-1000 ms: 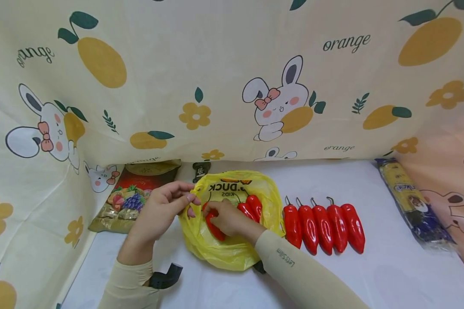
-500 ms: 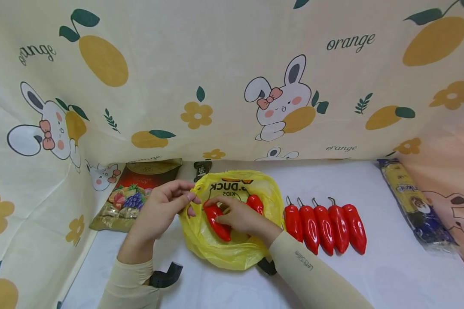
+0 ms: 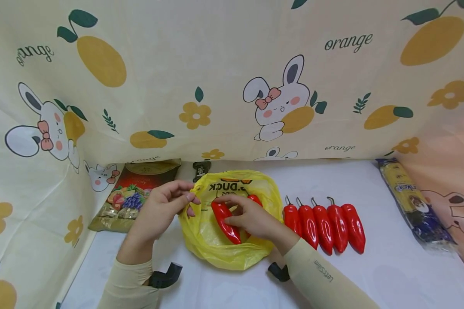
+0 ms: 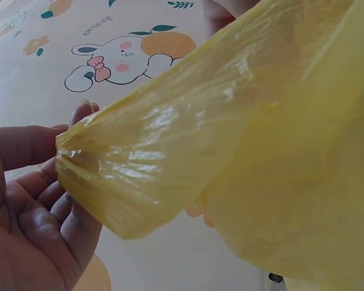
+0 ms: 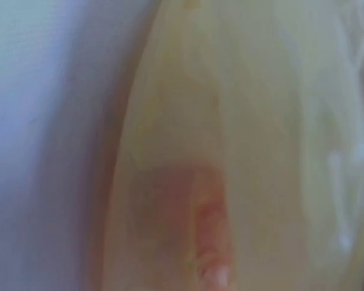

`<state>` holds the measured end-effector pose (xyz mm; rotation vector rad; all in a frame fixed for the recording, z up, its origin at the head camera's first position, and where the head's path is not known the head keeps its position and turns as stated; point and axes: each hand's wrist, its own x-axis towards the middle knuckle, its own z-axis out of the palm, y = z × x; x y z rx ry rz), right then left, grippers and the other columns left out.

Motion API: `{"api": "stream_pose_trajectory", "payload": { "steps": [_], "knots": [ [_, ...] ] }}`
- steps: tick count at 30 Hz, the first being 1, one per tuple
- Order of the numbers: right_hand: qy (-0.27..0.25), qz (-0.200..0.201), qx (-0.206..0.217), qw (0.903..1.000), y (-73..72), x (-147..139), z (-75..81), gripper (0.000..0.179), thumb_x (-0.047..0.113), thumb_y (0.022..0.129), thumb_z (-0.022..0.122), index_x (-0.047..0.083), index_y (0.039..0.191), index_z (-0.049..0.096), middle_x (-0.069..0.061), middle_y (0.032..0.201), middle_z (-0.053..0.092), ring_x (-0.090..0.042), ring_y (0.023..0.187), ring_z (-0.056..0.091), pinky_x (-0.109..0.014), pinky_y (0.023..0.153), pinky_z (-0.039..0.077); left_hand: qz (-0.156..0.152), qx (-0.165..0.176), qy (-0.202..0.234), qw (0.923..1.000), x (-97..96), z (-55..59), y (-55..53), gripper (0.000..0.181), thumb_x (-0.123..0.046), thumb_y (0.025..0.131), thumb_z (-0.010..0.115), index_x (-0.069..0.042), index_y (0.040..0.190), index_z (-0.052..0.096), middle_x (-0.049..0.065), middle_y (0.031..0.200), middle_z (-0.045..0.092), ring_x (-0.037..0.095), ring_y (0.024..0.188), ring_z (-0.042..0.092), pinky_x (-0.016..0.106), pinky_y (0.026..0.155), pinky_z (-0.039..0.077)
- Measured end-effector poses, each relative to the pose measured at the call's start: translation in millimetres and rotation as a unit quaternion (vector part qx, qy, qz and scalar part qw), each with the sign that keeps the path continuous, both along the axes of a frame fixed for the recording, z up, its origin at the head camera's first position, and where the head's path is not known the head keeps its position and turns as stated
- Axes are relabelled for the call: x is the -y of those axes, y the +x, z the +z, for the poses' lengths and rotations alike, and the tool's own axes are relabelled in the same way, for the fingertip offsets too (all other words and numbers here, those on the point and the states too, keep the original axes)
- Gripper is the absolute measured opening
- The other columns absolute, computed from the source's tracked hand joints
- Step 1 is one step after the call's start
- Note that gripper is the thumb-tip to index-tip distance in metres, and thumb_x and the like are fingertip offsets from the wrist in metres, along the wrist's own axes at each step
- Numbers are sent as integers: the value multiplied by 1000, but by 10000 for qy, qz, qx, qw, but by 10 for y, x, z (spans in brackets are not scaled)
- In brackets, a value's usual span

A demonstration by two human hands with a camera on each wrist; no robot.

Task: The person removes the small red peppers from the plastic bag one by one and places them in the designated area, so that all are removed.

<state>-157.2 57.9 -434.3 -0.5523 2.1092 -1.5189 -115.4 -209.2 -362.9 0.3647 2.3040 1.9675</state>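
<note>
A yellow plastic bag point(image 3: 232, 257) stands with its mouth spread wide on the white table. My left hand point(image 3: 168, 208) pinches the left side of its rim; in the left wrist view thumb and fingers gather the thin plastic point(image 4: 151, 163). Inside the bag, my right hand point(image 3: 251, 216) grips a red chili pepper point(image 3: 225, 221) between thumb and fingers, its tip towards me. Another red pepper point(image 3: 254, 198) shows partly behind that hand. The right wrist view is blurred; bag plastic point(image 5: 261, 151) fills most of it, with a reddish shape behind.
To the right of the bag lies a row of several red peppers point(image 3: 337, 229), stems away from me. A red and gold candy packet point(image 3: 135, 193) lies at the left, a blue and yellow packet point(image 3: 415, 201) at the far right. A small black packet point(image 3: 201, 170) sits behind the bag.
My right hand has moved to the right inside the bag, carrying the held pepper with it. My left hand has kept its pinch on the rim.
</note>
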Motion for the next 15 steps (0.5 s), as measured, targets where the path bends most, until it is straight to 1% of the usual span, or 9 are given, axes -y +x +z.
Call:
{"api": "stream_pose_trajectory", "payload": {
  "steps": [5, 12, 15],
  "knots": [
    [-37, -91, -110, 9999, 59, -97, 44, 52, 9, 101, 77, 34, 146, 68, -6, 140, 61, -34, 118, 61, -43, 84, 64, 22, 16, -46, 10000, -8, 4, 5, 23, 3, 110, 57, 13, 131, 63, 22, 104, 73, 25, 76, 71, 33, 78, 64],
    [-381, -264, 152, 9988, 146, -240, 134, 53, 8, 102, 76, 30, 148, 67, -11, 144, 57, -37, 121, 61, -45, 81, 65, 13, -21, -41, 10000, -16, -10, 3, 23, 4, 110, 57, 13, 130, 63, 22, 103, 73, 24, 74, 71, 32, 76, 64],
    [-473, -316, 85, 9983, 184, -311, 158, 52, 6, 102, 75, 28, 148, 66, -12, 146, 56, -38, 122, 61, -45, 83, 65, 11, -31, -35, 10000, -20, -11, 1, 23, 4, 110, 57, 13, 130, 63, 22, 103, 73, 24, 74, 70, 32, 76, 63]
  ]
}}
